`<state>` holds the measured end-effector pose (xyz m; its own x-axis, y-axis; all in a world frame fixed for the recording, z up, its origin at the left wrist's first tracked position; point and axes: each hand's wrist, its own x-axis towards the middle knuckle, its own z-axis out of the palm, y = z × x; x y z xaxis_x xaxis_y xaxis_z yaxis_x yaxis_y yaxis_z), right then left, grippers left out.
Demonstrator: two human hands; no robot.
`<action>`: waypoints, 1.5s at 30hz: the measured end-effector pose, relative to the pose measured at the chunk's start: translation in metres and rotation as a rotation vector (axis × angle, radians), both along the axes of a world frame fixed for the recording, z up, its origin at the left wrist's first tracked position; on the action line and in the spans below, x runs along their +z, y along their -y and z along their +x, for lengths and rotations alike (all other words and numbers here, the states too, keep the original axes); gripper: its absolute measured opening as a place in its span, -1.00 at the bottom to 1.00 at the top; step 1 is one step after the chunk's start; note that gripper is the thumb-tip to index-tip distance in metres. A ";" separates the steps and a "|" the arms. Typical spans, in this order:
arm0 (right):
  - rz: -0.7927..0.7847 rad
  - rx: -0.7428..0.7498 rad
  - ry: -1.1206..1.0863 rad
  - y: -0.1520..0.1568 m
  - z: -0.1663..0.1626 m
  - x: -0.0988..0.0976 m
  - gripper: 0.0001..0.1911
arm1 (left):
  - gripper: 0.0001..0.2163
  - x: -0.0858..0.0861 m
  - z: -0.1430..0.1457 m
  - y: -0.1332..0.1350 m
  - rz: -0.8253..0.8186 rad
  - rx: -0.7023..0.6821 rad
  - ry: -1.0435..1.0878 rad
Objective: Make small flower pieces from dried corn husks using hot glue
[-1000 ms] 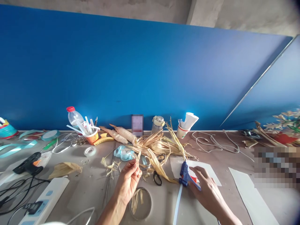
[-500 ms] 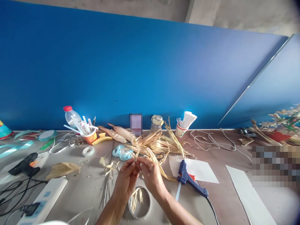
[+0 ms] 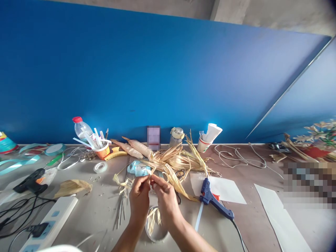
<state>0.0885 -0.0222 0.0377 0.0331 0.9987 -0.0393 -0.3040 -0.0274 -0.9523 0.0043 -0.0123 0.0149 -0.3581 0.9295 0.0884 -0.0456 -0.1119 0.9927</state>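
Observation:
My left hand [image 3: 140, 194] and my right hand [image 3: 166, 196] meet at the middle of the table, fingertips pinched together on a small strip of corn husk [image 3: 151, 172]. Only its pale upper end shows; my fingers hide the rest. Just beyond them lies a heap of dried corn husks [image 3: 181, 160], beside a crumpled light-blue item [image 3: 138, 168]. Below my wrists, partly covered by my right forearm, is a round ring-shaped container [image 3: 160, 238] with husk scraps in it. To the right a blue glue gun [image 3: 215, 201] rests partly on white paper [image 3: 231, 190].
At left are a power strip [image 3: 54, 224], black cables, a black glue gun [image 3: 30, 182] and a tape roll [image 3: 100, 167]. Thin wire rods [image 3: 120, 211] lie left of my hands. A bottle [image 3: 82, 128], cups, a jar [image 3: 176, 137] and a phone-like item [image 3: 153, 137] line the blue partition.
My hands have turned slightly and the husk strip between the fingertips has changed its angle. The whole view has shifted a little; the objects on the table stay in place.

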 end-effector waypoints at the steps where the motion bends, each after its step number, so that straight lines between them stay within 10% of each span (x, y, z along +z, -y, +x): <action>1: -0.016 -0.002 -0.035 0.001 -0.001 0.001 -0.71 | -0.91 0.001 -0.001 0.001 0.007 0.013 -0.044; 45: -0.173 0.036 -0.122 -0.021 0.023 -0.008 -0.86 | -0.72 -0.001 0.009 -0.006 -0.128 -0.145 0.569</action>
<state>0.1111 -0.0016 0.0299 -0.0182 0.9772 -0.2114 -0.4131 -0.1999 -0.8885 0.0132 -0.0063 0.0134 -0.1853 0.9630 -0.1957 -0.5799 0.0536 0.8130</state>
